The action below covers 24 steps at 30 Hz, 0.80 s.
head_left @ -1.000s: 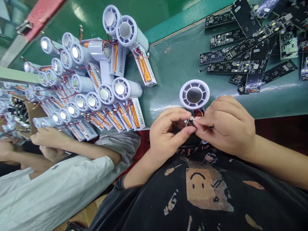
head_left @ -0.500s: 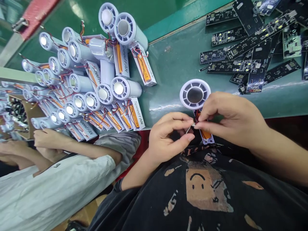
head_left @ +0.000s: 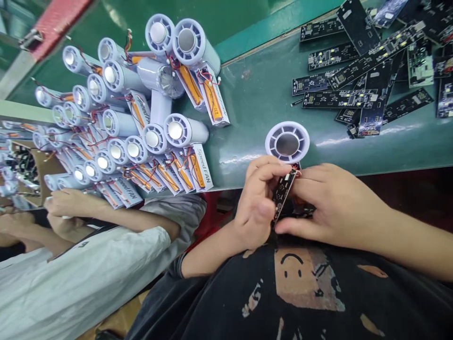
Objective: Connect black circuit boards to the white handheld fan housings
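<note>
A black circuit board [head_left: 282,196] stands tilted in my left hand [head_left: 256,203], gripped between thumb and fingers. Red wires [head_left: 297,173] run at its upper end. Just beyond is a handheld fan [head_left: 271,147], its pale lilac ring and grey centre facing up at the bench edge. My right hand [head_left: 322,203] curls over the fan's handle, which is mostly covered by the fingers. Its thumb reaches to the lower end of the board. Whether the wires are joined to the board is hidden.
Several circuit boards [head_left: 339,99] lie piled at the back right of the green bench [head_left: 247,104]. Rows of handheld fans [head_left: 187,130] with exposed orange batteries fill the left. A co-worker's folded arms [head_left: 116,215] rest at the front left.
The circuit board has turned to show its face in my left hand. My right hand has gone from pinching a small connector down to the fan's handle. The view has shifted slightly.
</note>
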Available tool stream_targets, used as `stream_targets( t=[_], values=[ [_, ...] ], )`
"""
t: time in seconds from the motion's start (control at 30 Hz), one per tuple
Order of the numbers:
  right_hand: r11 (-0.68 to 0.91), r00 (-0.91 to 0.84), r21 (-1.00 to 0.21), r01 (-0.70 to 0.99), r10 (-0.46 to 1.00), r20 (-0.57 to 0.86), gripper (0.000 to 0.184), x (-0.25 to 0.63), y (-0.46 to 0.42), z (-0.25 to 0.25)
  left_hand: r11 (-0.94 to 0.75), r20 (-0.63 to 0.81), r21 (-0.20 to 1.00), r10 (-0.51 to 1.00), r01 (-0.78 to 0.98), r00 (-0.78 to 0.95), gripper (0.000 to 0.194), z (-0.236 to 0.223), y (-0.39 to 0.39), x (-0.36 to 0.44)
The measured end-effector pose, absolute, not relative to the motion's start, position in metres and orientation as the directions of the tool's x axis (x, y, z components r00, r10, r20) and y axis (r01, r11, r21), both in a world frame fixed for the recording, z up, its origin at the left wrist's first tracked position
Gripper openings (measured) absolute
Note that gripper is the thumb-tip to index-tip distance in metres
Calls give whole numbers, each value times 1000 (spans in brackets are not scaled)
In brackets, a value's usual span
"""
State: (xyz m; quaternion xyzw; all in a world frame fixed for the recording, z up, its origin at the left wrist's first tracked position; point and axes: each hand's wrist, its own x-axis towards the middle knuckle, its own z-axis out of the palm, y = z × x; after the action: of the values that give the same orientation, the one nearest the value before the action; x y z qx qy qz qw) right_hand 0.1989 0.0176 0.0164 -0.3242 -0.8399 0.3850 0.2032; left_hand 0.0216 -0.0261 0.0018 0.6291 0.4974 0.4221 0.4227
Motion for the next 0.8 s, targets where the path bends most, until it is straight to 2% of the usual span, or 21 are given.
stream_targets(
  t=[0.1, 0.2, 0.27, 0.33, 0.43, 0.53, 0.63, 0.73, 0.8],
  values=[
    [295, -675, -864, 409, 734, -69, 19, 200, 15, 20, -179, 158, 976, 974, 124, 164, 69, -5, -31, 27],
    [-96, -647, -966, 240, 726, -233, 9, 205, 16, 19, -227, 209, 969, 963, 97, 167, 59, -13, -30, 19],
    [-351, -655, -934, 64, 692, -304, 11, 209, 15, 16, -238, 217, 963, 963, 128, 162, 45, -16, -26, 11],
    [-511, -661, -854, -94, 674, -331, 15, 212, 12, 13, -272, 230, 932, 955, 239, 188, 41, -15, -21, 6],
    [-549, -629, -819, -168, 699, -340, 16, 212, 7, 9, -422, 316, 769, 904, 480, 288, 43, -9, -11, 4],
    [-463, -643, -886, -21, 685, -343, 23, 209, 4, 8, -515, 372, 619, 857, 592, 357, 41, -6, -2, 8],
    [-441, -671, -896, 44, 652, -354, 23, 203, 3, 8, -530, 397, 611, 848, 588, 352, 36, -8, 5, 10],
    [-522, -694, -853, -21, 621, -363, 27, 200, 2, 5, -514, 403, 600, 856, 613, 323, 11, -8, 8, 8],
    [-548, -713, -835, -53, 606, -352, 31, 200, 2, 2, -507, 421, 564, 855, 651, 301, 7, -5, 7, 5]
  ],
)
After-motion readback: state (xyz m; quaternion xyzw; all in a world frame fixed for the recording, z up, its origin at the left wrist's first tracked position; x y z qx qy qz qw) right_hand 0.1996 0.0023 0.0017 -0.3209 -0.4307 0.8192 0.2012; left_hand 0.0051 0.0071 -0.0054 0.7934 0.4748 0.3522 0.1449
